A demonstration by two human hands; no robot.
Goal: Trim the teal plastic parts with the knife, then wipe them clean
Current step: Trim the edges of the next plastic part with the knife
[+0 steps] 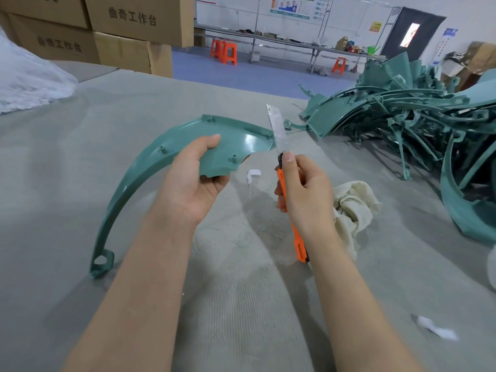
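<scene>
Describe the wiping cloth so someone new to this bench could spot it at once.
On the grey worktable, look between the pile of teal parts and the right hand gripping the orange utility knife. The cloth lies crumpled there, beside that wrist. It is the only soft cream fabric; the white scraps nearby are far smaller.

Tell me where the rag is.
In the head view the rag lies crumpled on the table, just right of the right hand holding the knife, nearer than the pile of teal parts.
</scene>
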